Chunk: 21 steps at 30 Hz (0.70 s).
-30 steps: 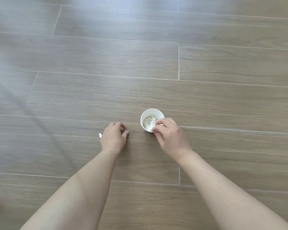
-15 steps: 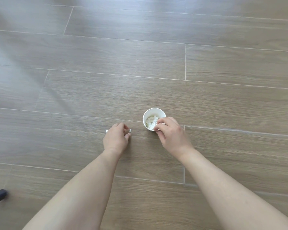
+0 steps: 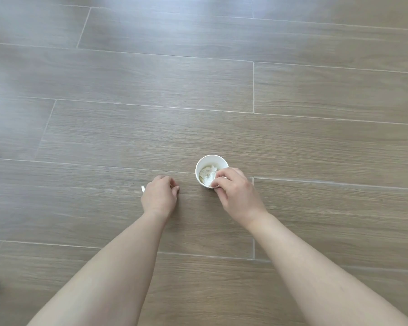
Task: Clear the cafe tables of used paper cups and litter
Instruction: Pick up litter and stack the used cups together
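1. White paper cup [image 3: 211,171] stands upright on the grey-brown wood-grain surface [image 3: 316,142], just right of frame centre, crumpled white tissue [image 3: 207,176] stuffed inside.
2. Right hand [image 3: 237,192] pinches the cup's near rim, fingers [image 3: 218,182] clamped on it.
3. Left hand [image 3: 159,196], centre frame, is curled over a small white scrap [image 3: 142,189]; whether it grips, I cannot tell.
4. Judging by this, litter is partly gathered; lifting the cup away remains.
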Motion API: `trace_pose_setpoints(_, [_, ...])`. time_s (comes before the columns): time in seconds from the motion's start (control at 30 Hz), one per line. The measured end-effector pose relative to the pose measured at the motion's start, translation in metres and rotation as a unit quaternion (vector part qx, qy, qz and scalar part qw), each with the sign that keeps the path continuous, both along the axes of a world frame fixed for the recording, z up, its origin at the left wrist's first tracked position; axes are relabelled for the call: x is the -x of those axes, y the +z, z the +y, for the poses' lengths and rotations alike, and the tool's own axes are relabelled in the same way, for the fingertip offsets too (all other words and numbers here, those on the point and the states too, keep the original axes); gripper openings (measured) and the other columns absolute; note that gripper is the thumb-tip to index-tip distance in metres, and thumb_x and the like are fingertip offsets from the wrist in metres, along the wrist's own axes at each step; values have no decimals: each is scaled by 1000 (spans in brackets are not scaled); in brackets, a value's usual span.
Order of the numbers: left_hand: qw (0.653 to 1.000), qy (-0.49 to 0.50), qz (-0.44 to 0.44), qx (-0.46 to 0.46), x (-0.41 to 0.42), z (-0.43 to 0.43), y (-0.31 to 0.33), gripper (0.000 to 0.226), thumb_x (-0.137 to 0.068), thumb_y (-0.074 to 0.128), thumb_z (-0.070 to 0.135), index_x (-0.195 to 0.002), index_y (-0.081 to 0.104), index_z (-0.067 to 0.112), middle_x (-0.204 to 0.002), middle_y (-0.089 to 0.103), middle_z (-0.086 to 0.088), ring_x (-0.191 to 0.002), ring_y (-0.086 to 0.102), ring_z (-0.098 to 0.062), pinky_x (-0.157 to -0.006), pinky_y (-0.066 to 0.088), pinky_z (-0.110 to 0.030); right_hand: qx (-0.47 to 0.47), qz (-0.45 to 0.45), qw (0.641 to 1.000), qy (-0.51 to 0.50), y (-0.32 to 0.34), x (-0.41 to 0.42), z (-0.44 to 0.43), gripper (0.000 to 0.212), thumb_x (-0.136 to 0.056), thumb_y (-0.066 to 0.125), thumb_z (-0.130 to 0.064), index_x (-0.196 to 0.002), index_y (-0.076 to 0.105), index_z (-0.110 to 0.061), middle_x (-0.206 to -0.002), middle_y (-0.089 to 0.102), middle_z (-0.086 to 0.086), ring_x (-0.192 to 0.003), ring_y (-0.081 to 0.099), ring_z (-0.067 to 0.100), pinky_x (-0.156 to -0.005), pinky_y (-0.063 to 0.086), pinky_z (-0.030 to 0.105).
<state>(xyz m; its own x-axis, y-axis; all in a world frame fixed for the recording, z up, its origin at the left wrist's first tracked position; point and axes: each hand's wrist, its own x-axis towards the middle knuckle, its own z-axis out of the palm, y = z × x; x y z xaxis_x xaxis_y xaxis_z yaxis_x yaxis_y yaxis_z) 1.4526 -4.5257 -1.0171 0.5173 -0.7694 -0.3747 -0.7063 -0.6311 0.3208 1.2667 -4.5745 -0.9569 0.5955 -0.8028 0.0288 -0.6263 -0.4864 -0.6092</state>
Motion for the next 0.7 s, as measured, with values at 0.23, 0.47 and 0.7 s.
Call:
trace_pose_setpoints(0.23, [1000, -4, -9, 26, -7, 11, 4, 15, -91, 51, 27, -92, 60, 15, -107, 57, -5, -101, 54, -27, -72, 42, -35, 14, -15, 1000, 20, 0, -13, 0, 9, -76, 66, 3, -79, 68, -5, -91, 65, 10, -91, 60, 30, -65, 54, 39])
trace_pose_setpoints(0.47, [995, 49, -50, 64, -35, 40, 12, 15, -88, 57, 26, -90, 64, 13, -109, 52, -7, -100, 51, -28, -70, 45, -37, -2, -20, 999, 36, -2, -36, 2, 7, -80, 63, -1, -82, 69, -5, -95, 64, 9, -96, 58, 30, -65, 54, 43])
trace_pose_setpoints(0.7, [997, 68, 2, 34, -44, 36, 9, 16, -89, 55, 26, -94, 62, 12, -112, 53, -7, -100, 55, -29, -78, 46, -37, 0, -20, 999, 41, -2, -35, 2, 8, -79, 64, 0, -81, 68, -6, -95, 65, 9, -94, 58, 30, -65, 54, 43])
